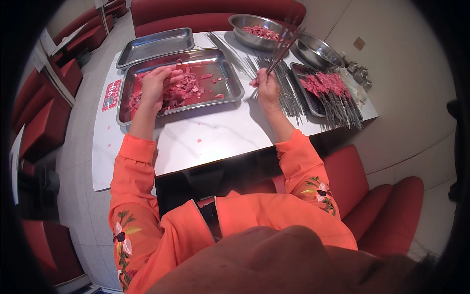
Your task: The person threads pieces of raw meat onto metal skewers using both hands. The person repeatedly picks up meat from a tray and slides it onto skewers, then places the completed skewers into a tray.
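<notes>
My left hand (161,82) is over the left part of a steel tray (235,96) of raw meat pieces (183,88), fingers extended; whether it touches the meat is unclear. My right hand (266,82), to the right of that tray, grips a bundle of thin metal skewers (281,49) that point up and away. Loose metal skewers (290,92) lie on the table beside and beyond it. At the right, a dark tray (312,106) holds many skewers threaded with red meat (326,86), their bare ends hanging over its near edge.
An empty steel tray (156,46) stands behind the meat tray. At the back are a steel bowl of meat (253,42) and another steel bowl (319,51). Small metal-topped jars (360,73) stand near the wall. The white table (216,136) has red spots; a red bench (216,18) lies beyond.
</notes>
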The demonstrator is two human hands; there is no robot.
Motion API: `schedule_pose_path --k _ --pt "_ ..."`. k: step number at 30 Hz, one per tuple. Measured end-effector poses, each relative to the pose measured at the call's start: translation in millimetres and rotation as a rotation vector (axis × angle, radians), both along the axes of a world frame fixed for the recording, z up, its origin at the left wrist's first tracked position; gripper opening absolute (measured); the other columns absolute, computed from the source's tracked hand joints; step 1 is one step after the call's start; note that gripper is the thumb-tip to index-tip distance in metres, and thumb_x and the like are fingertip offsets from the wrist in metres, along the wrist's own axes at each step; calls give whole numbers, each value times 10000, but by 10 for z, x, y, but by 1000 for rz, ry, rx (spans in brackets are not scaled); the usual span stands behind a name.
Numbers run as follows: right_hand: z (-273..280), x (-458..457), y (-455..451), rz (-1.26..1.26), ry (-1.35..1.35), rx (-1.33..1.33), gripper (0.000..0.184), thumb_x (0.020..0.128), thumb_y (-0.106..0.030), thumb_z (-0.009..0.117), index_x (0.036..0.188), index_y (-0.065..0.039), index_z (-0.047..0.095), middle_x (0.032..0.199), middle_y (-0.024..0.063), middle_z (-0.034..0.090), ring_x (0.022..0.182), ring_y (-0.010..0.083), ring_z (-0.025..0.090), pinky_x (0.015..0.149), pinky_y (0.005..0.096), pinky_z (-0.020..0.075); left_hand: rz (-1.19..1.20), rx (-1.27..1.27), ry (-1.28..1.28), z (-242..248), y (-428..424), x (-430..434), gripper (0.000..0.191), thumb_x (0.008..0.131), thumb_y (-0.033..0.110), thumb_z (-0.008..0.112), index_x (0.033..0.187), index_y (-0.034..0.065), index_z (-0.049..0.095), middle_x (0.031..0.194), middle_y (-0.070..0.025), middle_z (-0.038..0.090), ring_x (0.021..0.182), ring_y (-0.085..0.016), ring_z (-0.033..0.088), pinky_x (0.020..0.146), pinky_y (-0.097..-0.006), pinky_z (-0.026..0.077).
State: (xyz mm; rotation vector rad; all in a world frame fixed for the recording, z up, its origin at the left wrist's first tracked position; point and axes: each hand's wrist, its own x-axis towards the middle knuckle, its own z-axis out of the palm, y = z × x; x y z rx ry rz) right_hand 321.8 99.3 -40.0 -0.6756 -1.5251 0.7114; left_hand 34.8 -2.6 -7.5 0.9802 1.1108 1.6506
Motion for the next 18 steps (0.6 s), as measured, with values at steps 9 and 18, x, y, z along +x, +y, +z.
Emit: schedule_pose_path --k 9,18 --pt "394 -393 -286 695 -66 -562 282 963 -262 395 1077 -36 520 626 -29 422 406 44 381 419 193 385 44 189 227 116 51 118 331 912 222 528 1167 12 513 1081 -113 611 920 -165 620 781 -253 480" --pt "482 -1023 -512 1006 -96 -679 315 941 -223 446 1132 24 495 722 53 559 454 76 493 370 173 366 65 199 -44 436 85 -29 270 895 192 552 1121 44 544 959 -60 612 805 -136 619 655 -249 532"
